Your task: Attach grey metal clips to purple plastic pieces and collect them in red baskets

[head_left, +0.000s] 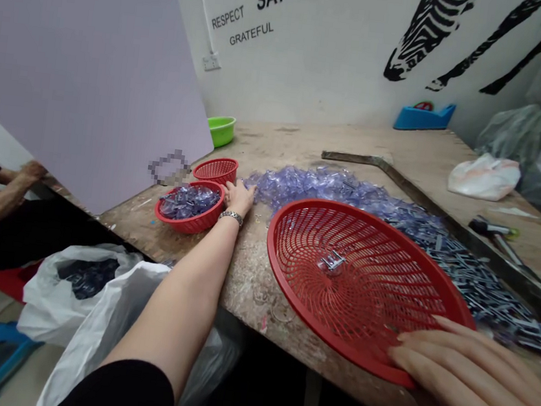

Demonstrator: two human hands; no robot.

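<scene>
A wide, round red latticed basket point(366, 305), tilted at the front edge of the tabletop point(249, 269), holds a small clear piece point(333, 262) with metallic rods. Farther left, a smaller red basket point(196, 224) sits upright, heaped with clear plastic pieces point(187, 201).

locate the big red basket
In the head view, the big red basket is right of centre, the right hand on its rim, in front of the purplish plastic pile.

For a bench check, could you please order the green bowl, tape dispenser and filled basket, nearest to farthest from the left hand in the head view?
1. Filled basket: just left of the left hand.
2. Green bowl: beyond, left.
3. Tape dispenser: back, right.
</scene>
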